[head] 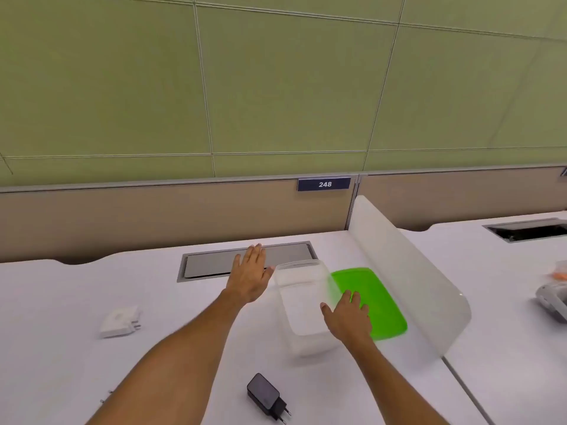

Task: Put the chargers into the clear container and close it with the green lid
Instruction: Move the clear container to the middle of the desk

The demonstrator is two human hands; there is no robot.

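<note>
The clear container point(302, 305) stands open on the white desk, blurred by motion. My left hand point(250, 276) is open just left of its far corner, fingers spread, apart from it or barely touching. My right hand point(346, 319) is open at the container's right wall, fingers lying over the edge of the green lid point(376, 302), which rests flat on the desk to the right. A white charger point(120, 322) lies at the left. A black charger point(268, 397) with a two-pin plug lies near the front edge. The container looks empty.
A frosted divider panel point(408, 271) stands right of the lid. A grey cable hatch point(245, 260) is set in the desk point(61, 302) behind my left hand. Beyond the divider, on the neighbouring desk, lies a white object point(552, 297). A beige partition runs along the back.
</note>
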